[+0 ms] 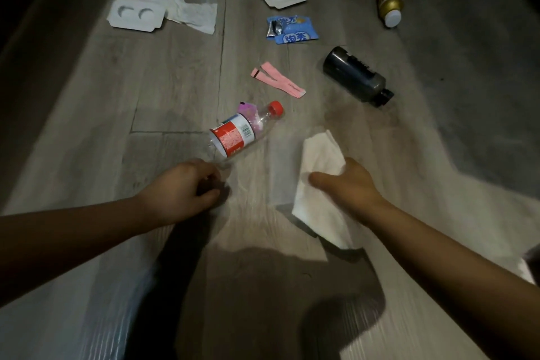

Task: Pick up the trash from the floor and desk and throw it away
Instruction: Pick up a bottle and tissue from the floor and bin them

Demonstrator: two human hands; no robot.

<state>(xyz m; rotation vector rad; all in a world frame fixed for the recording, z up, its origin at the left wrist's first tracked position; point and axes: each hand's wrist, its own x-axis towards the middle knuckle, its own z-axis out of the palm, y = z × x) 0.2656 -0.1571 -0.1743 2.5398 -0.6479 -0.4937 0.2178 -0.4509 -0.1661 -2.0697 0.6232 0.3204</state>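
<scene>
Pickup under way on floor (87, 96), litter strewn toward 12 o'clock. White paper (317, 155) at 4 o'clock, pinched in right hand (350, 184). Red-capped bottle (242, 131) lying just at 1 o'clock of left hand (181, 187), fingers curled, empty. Next, probably: grip bottle body.

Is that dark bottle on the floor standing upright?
No, the dark bottle lies on its side on the wooden floor, with its cap end pointing toward the lower right.
</scene>
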